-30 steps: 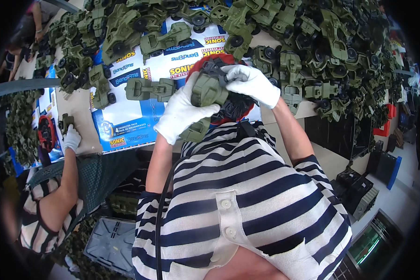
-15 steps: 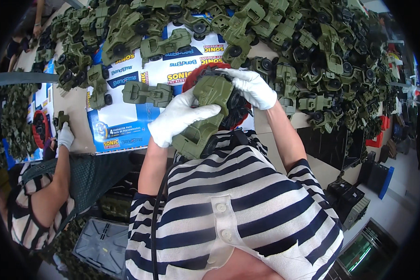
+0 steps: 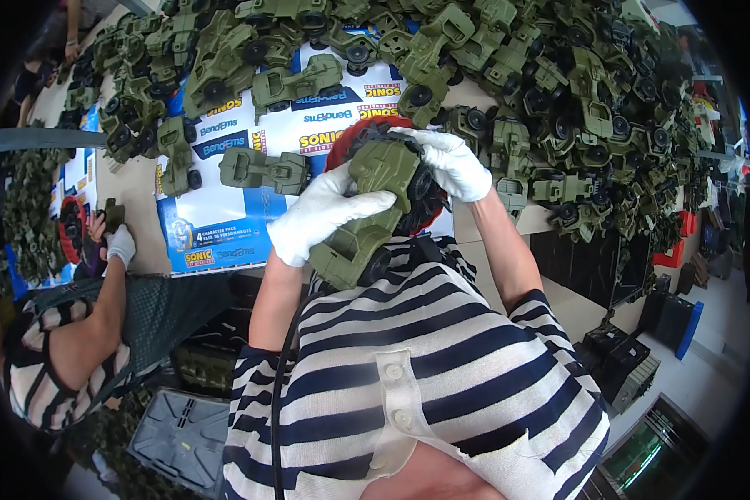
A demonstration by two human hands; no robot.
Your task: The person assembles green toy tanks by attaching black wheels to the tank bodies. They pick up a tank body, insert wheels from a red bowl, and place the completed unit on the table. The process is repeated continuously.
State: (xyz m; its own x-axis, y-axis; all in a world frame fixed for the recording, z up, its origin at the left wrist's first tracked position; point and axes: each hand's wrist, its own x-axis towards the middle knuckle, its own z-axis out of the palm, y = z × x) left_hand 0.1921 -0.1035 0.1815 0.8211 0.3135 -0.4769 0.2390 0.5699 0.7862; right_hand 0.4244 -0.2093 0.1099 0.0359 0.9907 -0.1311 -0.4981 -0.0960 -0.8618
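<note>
In front of my chest I hold an olive-green toy jeep (image 3: 378,173) with black wheels, tilted, one end toward me. My white-gloved left hand (image 3: 325,208) is closed around its side, the thumb lying across the body. At its far end my right hand (image 3: 454,162), gloved too, is closed with the fingertips over the jeep's edge by a black wheel; what lies under those fingertips is hidden. Behind and beneath the jeep stands a red round basket (image 3: 342,143) with black parts in it, mostly covered by the jeep and my hands.
Another green toy jeep (image 3: 264,170) lies left of my hands on a printed blue-and-white sheet (image 3: 217,208). Heaps of such jeeps (image 3: 575,92) cover the table's back and right. At left a co-worker's gloved hand (image 3: 121,244) works beside a second red basket (image 3: 72,227). A grey crate (image 3: 179,437) stands below.
The jeep has turned slightly in my hands, showing more of the black wheel by my right hand. At left, the co-worker's gloved hand has shifted and their other hand now shows.
</note>
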